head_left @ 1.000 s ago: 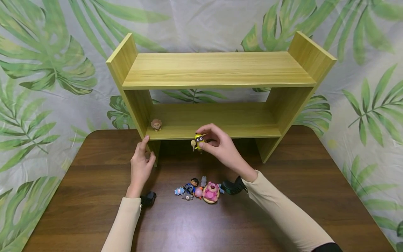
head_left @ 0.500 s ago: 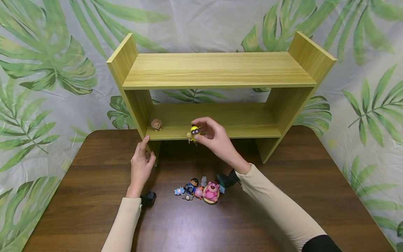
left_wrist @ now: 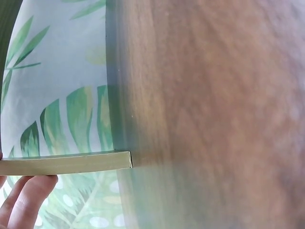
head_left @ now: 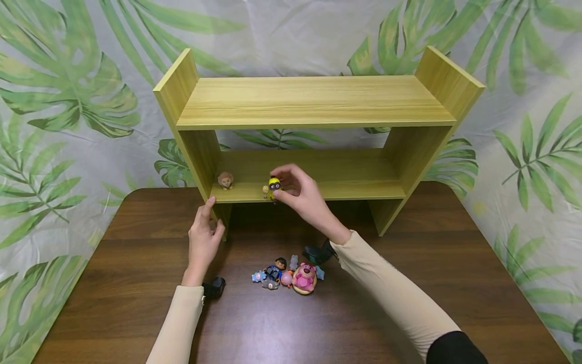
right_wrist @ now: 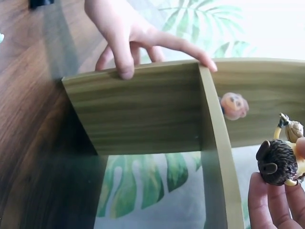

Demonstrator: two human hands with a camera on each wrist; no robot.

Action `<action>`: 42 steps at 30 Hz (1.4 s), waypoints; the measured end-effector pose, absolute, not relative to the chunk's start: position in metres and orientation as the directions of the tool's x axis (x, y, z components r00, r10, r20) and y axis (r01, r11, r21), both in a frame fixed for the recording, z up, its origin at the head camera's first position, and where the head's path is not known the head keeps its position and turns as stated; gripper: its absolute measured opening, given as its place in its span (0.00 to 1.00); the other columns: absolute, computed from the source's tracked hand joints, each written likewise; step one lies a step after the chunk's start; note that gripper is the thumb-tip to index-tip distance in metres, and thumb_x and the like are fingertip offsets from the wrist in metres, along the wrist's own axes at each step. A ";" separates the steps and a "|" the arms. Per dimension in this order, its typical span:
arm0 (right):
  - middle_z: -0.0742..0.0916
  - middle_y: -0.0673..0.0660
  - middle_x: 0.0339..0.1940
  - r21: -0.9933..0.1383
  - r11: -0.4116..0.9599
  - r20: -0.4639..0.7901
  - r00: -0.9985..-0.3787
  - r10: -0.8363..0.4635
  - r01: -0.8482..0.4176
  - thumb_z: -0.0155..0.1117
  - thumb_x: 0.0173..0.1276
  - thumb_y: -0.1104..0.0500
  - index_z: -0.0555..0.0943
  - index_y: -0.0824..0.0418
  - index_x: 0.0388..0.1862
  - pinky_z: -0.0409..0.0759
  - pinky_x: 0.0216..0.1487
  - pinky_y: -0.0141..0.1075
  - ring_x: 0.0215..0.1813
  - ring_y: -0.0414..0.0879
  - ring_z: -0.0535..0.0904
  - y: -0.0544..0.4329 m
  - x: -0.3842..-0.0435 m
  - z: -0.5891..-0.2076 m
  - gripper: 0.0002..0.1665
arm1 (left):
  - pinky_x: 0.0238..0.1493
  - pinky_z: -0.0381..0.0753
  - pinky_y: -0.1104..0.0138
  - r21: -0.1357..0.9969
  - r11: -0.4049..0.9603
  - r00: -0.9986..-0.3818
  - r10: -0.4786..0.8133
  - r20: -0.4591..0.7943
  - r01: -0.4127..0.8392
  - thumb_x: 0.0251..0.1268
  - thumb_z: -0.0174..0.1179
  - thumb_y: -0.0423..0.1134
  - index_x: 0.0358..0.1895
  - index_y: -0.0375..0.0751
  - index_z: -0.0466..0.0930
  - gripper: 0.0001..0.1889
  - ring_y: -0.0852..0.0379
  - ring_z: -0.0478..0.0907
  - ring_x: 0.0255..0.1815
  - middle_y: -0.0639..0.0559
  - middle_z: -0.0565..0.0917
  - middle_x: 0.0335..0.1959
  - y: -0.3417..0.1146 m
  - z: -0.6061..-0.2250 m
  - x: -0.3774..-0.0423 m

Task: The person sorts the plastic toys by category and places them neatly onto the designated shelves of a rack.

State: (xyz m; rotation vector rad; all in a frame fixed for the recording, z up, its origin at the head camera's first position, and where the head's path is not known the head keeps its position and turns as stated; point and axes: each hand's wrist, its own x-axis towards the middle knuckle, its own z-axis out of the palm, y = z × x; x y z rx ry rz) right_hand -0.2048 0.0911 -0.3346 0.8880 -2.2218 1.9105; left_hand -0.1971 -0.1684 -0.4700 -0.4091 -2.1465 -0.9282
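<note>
My right hand (head_left: pixel 303 194) pinches a small yellow Minion figurine (head_left: pixel 275 185) between thumb and fingers, at the front edge of the middle board. It wears dark goggles and carries a tan piece at its side. In the right wrist view the figurine's dark, furry-looking lower part (right_wrist: pixel 279 164) shows. My left hand (head_left: pixel 203 242) holds the left side panel of the wooden shelf (head_left: pixel 313 101). Its thumb lies on the inner face, the other fingers on the outer side, the index fingertip at the board's corner. A pinkish lion figurine (head_left: pixel 225 180) stands on the middle board's left end.
On the dark wooden table (head_left: pixel 136 313) in front of the shelf lies a cluster of toys: a pink bear (head_left: pixel 304 278), a dark-haired doll in blue (head_left: pixel 275 269), a round pink toy (head_left: pixel 287 278) and several small grey and blue figures. A leaf-patterned cloth (head_left: pixel 291 30) hangs behind.
My right hand has carried the Minion figurine leftward and up, from below the middle board's front edge to that edge. My left hand has stayed on the side panel.
</note>
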 end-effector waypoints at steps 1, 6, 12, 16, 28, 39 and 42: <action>0.79 0.61 0.51 -0.880 0.061 0.418 -0.828 -0.374 -0.471 0.61 0.66 0.69 0.73 0.67 0.57 0.78 0.45 0.41 0.48 0.52 0.77 0.090 -0.206 -0.335 0.20 | 0.17 0.69 0.63 0.490 0.686 -0.671 -0.003 0.742 0.538 0.53 0.54 0.16 0.71 0.63 0.56 0.45 0.60 0.56 0.18 0.40 0.74 0.46 -0.169 -0.470 -0.197; 0.80 0.60 0.50 -0.871 0.097 0.417 -0.829 -0.373 -0.482 0.62 0.66 0.68 0.73 0.66 0.56 0.78 0.44 0.41 0.47 0.50 0.78 0.084 -0.211 -0.337 0.20 | 0.18 0.70 0.64 0.490 0.688 -0.673 -0.003 0.740 0.536 0.54 0.54 0.16 0.71 0.62 0.56 0.45 0.60 0.57 0.18 0.39 0.74 0.46 -0.169 -0.470 -0.196; 0.80 0.59 0.50 -0.861 0.124 0.425 -0.832 -0.357 -0.493 0.62 0.65 0.67 0.74 0.64 0.57 0.78 0.46 0.40 0.48 0.49 0.78 0.079 -0.216 -0.339 0.20 | 0.17 0.70 0.63 0.488 0.689 -0.668 -0.007 0.744 0.536 0.53 0.54 0.16 0.70 0.62 0.56 0.45 0.60 0.57 0.17 0.39 0.74 0.46 -0.168 -0.471 -0.196; 0.80 0.58 0.50 -0.857 0.140 0.425 -0.833 -0.354 -0.496 0.62 0.65 0.66 0.75 0.64 0.57 0.77 0.47 0.38 0.49 0.47 0.78 0.076 -0.220 -0.338 0.20 | 0.16 0.68 0.64 0.486 0.687 -0.663 -0.008 0.749 0.540 0.53 0.54 0.16 0.70 0.63 0.56 0.45 0.62 0.55 0.17 0.40 0.74 0.45 -0.168 -0.471 -0.197; 0.81 0.61 0.49 -0.858 0.157 0.422 -0.845 -0.328 -0.489 0.62 0.64 0.68 0.74 0.67 0.56 0.78 0.46 0.38 0.49 0.49 0.78 0.063 -0.229 -0.335 0.20 | 0.17 0.67 0.64 0.478 0.687 -0.652 -0.007 0.758 0.548 0.52 0.55 0.16 0.70 0.63 0.57 0.46 0.62 0.56 0.18 0.40 0.74 0.44 -0.167 -0.470 -0.198; 0.81 0.61 0.49 -0.829 0.208 0.436 -0.833 -0.340 -0.518 0.60 0.65 0.70 0.73 0.67 0.55 0.78 0.46 0.34 0.51 0.49 0.78 0.052 -0.236 -0.335 0.19 | 0.17 0.69 0.63 0.482 0.690 -0.658 -0.012 0.753 0.539 0.52 0.54 0.16 0.70 0.64 0.57 0.46 0.62 0.55 0.17 0.40 0.74 0.45 -0.168 -0.470 -0.198; 0.81 0.61 0.49 -0.820 0.228 0.436 -0.831 -0.346 -0.526 0.60 0.65 0.70 0.73 0.67 0.55 0.78 0.47 0.33 0.51 0.48 0.79 0.051 -0.237 -0.336 0.19 | 0.17 0.68 0.64 0.486 0.689 -0.661 -0.013 0.750 0.538 0.53 0.54 0.17 0.71 0.64 0.56 0.46 0.62 0.55 0.17 0.41 0.74 0.44 -0.168 -0.470 -0.198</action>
